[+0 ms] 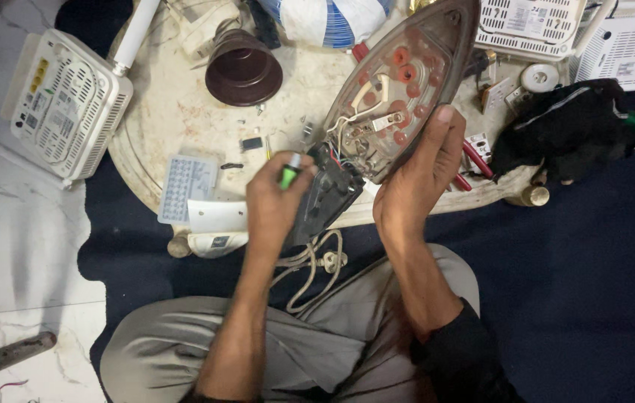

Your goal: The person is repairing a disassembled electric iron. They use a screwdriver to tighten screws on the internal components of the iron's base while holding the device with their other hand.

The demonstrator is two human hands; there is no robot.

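Head view shows one person seated on a dark blue mat, two bare hands at work over one low round table (161, 119). One opened clothes iron (399, 82) stands tilted above the table's near edge, its inner side upward, showing red terminals and white wires. The right hand (418, 183) is clamped on the iron's right edge, thumb up along the rim. The left hand (272, 205) is closed round one green-handled screwdriver (289, 173), its tip toward the iron's black rear housing (328, 198). One pale cord with a plug (317, 265) loops down over the person's lap.

On the table lie one brown cup-shaped cover (243, 69), one pale keypad (187, 186) and a few small loose parts. One white router (64, 101) lies on the floor to the left. Two more white vented boxes (578, 30) sit at the top right, beside one black cloth bundle (567, 130).
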